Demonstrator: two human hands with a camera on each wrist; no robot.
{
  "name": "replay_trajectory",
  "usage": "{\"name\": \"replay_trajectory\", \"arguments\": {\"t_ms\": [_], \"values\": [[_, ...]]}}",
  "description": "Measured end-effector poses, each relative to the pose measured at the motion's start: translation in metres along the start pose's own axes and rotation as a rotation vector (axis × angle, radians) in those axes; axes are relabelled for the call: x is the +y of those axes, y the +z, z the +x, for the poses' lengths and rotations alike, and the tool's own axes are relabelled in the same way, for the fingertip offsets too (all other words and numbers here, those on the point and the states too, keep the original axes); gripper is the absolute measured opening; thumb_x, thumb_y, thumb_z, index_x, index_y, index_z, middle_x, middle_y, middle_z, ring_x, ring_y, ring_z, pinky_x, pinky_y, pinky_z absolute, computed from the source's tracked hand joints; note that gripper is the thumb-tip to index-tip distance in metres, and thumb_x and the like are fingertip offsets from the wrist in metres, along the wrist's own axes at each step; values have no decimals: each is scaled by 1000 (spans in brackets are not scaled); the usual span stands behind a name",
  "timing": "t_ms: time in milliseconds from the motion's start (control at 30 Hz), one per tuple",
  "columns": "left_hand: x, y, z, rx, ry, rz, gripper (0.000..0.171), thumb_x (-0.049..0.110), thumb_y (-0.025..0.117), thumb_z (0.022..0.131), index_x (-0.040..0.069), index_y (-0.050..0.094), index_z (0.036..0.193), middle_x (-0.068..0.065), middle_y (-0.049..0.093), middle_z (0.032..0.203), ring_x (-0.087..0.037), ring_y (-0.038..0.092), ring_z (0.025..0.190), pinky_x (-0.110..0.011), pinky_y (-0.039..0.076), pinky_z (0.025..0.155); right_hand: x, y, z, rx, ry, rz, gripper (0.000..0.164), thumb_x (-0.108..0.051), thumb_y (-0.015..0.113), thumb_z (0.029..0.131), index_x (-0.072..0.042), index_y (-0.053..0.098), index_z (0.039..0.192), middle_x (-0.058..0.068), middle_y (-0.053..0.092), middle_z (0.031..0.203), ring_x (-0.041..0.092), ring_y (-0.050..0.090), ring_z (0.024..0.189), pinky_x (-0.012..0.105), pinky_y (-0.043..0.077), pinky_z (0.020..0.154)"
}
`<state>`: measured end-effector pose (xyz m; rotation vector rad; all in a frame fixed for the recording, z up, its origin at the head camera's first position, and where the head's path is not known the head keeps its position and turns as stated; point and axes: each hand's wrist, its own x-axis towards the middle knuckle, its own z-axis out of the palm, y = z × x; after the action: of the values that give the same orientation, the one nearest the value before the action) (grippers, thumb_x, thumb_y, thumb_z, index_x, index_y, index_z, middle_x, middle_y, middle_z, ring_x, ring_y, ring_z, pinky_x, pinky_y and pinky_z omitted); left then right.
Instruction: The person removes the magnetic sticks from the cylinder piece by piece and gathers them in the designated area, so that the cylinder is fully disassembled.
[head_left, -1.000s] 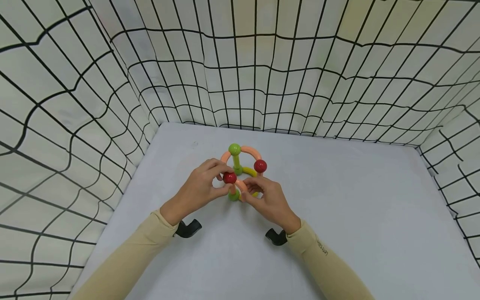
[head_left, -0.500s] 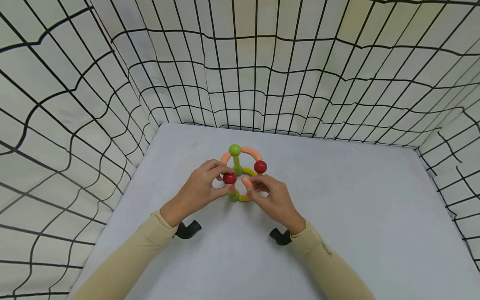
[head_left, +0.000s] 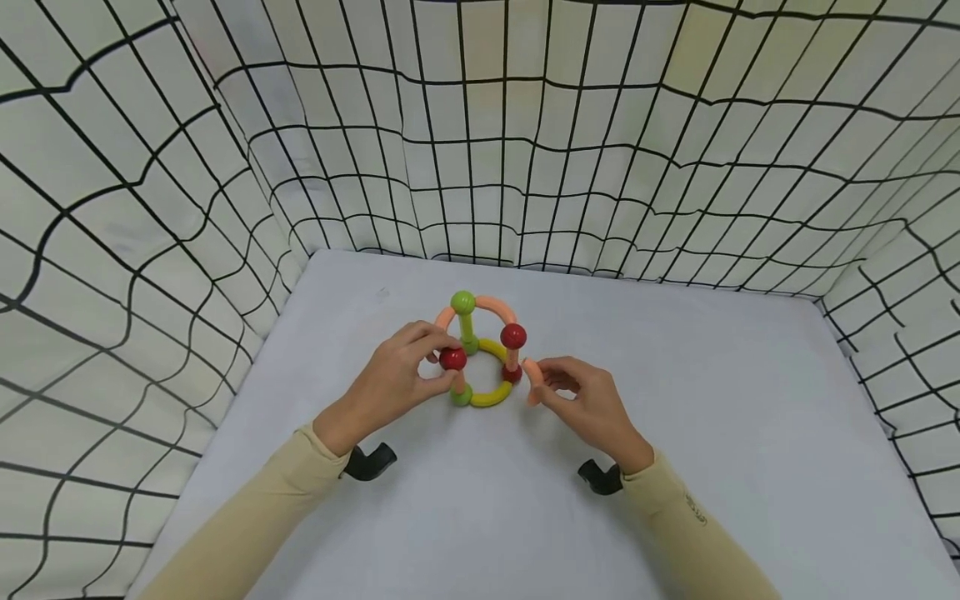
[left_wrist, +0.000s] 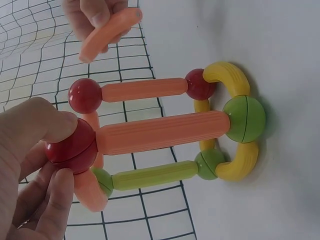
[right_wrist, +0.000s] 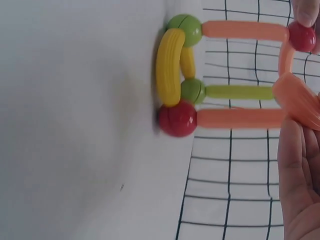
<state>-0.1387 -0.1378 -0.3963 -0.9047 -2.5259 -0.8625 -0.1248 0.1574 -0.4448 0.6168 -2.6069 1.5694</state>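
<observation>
A ball-and-rod building toy frame (head_left: 467, 327) stands upright on the white table. Green and red balls join its straight uprights, and yellow curved rods (head_left: 491, 398) form its base. With thumb and fingers, my left hand (head_left: 393, 379) pinches the red ball (left_wrist: 75, 147) atop the near-left orange upright (left_wrist: 162, 132). Just right of the frame, apart from it, my right hand (head_left: 592, 408) holds a loose orange curved rod (head_left: 533, 382). Another red ball (head_left: 513, 336) tops the right upright. Orange curved rods (head_left: 495, 308) link the top balls at the back and left; the left one is partly hidden.
A white cloth-like surface (head_left: 712, 400) covers the table. Black netting (head_left: 525, 150) over pale walls encloses the back and both sides. Black curved pieces (head_left: 371, 461) sit under each wrist.
My right hand has drawn the orange curved rod away from the pinched red ball, rightward past the frame. My left hand keeps its grip on the ball. The view shifts slightly.
</observation>
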Motion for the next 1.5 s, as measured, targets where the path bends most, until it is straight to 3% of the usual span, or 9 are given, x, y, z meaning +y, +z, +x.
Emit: {"name": "replay_trajectory", "arguments": {"t_ms": [300, 633, 767, 933, 1167, 1367, 1500], "values": [[-1, -1, -1, -4, -12, 1, 40, 21, 93, 76, 9, 76, 111, -5, 69, 105, -15, 63, 89, -28, 60, 74, 22, -25, -15, 44, 82, 7, 27, -20, 77, 94, -14, 73, 120, 3, 80, 99, 10, 76, 94, 18, 60, 88], [0, 0, 0, -2, -1, -7, 42, 24, 93, 76, 8, 75, 111, -6, 70, 107, -15, 64, 88, -28, 61, 75, 53, -56, -32, 39, 325, 13, 35, -41, 75, 95, -20, 73, 123, 5, 79, 113, 3, 75, 97, 23, 59, 88], [-1, 0, 0, -4, -3, -4, 42, 22, 93, 76, 7, 75, 111, -7, 70, 107, -15, 64, 89, -29, 62, 75, 66, -69, -35, 39, 427, 18, 44, -50, 74, 93, -23, 71, 128, 1, 77, 120, 0, 71, 105, 23, 55, 94], [-1, 0, -1, 1, 3, -2, 41, 18, 93, 75, 7, 75, 111, -6, 70, 107, -15, 64, 88, -28, 61, 75, 79, -86, -38, 39, 550, 54, 52, -58, 72, 92, -25, 69, 132, -4, 79, 117, -3, 64, 117, 24, 48, 102], [-1, 0, 0, 2, 7, -7, 40, 17, 93, 76, 8, 75, 110, -6, 69, 106, -15, 64, 90, -28, 61, 75, 94, -107, -42, 36, 601, 82, 53, -57, 69, 94, -21, 67, 133, -3, 80, 115, -5, 61, 121, 34, 37, 114], [-3, 0, -1, 9, 22, 3, 40, 15, 94, 74, 7, 75, 109, -6, 70, 105, -16, 63, 89, -28, 61, 74, 102, -119, -42, 29, 632, 91, 49, -57, 70, 93, -18, 74, 123, -3, 80, 116, -6, 58, 124, 33, 33, 117], [-3, 0, -1, 8, 27, 1, 40, 15, 94, 74, 7, 75, 109, -6, 69, 105, -18, 64, 89, -29, 62, 74, 107, -129, -42, 39, 665, 101, 53, -53, 72, 93, -12, 72, 127, -1, 81, 110, -8, 64, 116, 37, 32, 120]]}}
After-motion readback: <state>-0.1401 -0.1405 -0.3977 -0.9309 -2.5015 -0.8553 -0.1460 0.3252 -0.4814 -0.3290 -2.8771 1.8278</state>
